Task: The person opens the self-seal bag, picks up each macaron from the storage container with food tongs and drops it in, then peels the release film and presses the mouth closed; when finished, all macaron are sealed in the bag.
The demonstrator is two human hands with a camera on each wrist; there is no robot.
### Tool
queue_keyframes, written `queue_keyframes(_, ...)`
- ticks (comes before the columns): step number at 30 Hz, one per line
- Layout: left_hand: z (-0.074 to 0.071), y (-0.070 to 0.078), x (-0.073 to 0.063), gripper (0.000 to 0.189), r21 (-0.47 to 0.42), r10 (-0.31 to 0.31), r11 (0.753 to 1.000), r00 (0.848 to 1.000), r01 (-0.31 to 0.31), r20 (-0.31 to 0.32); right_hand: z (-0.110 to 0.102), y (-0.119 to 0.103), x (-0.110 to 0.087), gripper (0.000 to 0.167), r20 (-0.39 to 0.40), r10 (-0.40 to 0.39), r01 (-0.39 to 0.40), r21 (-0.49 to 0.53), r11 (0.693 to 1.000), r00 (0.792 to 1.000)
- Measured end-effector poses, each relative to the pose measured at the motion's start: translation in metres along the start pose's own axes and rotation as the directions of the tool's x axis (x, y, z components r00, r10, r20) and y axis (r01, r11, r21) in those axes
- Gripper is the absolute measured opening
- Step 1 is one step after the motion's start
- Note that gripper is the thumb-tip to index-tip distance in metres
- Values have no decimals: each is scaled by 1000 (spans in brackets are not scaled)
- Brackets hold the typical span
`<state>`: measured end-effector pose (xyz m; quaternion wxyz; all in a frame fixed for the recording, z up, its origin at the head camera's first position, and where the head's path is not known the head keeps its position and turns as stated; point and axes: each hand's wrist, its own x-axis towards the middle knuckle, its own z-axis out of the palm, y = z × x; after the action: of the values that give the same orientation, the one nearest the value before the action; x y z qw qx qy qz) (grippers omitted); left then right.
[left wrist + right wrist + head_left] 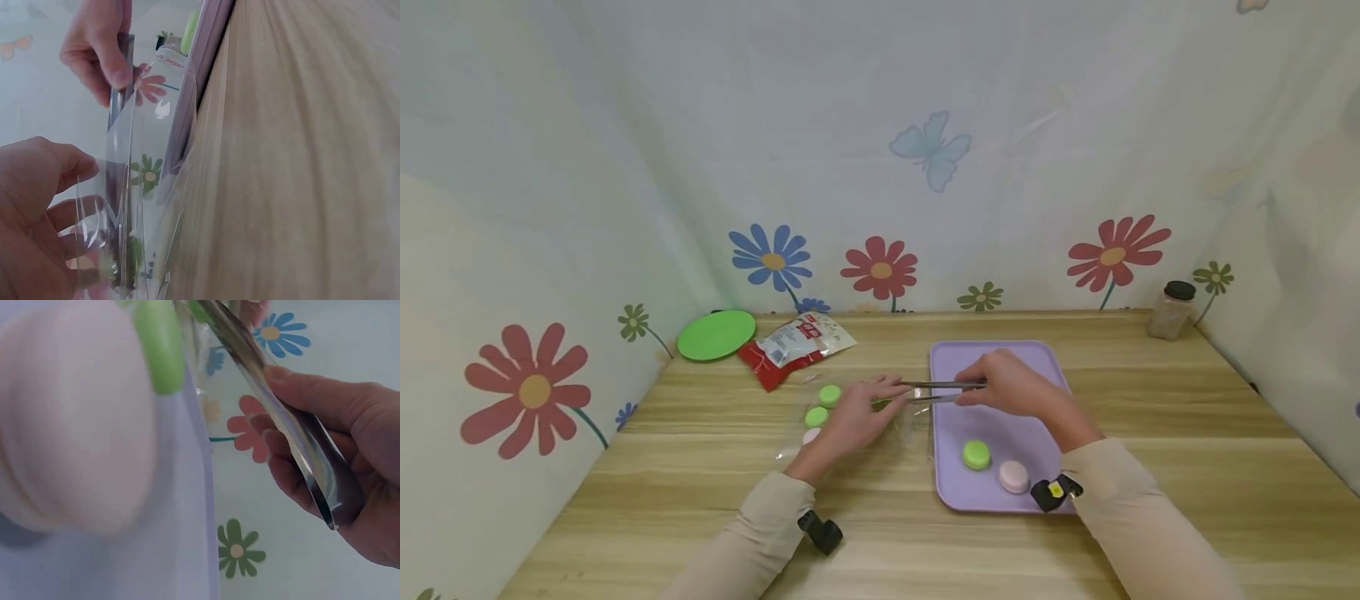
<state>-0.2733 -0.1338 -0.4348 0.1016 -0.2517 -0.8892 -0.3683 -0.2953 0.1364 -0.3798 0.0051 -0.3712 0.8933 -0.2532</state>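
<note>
My left hand holds the mouth of a clear plastic bag, its fingers bent along the film. Inside the bag lie two green macarons and a pink macaron, the last partly behind the wrist. Metal tongs are gripped in my right hand, pointing left into the bag's mouth. A bit of green shows at the tong tips by the left fingers; whether they pinch it I cannot tell. On the purple tray sit one green macaron and one pink macaron.
A green plate leans at the back left, beside a red and white packet. At the back right stands a jar with a black lid. A flowered cloth backdrop encloses the wooden table.
</note>
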Motion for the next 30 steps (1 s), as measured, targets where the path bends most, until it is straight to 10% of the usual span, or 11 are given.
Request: queue_keyframes(30, -1, 1, -1, 29, 6, -15, 1000, 1000, 16, -20, 7, 7, -3, 29, 59, -30, 22, 140, 990, 998)
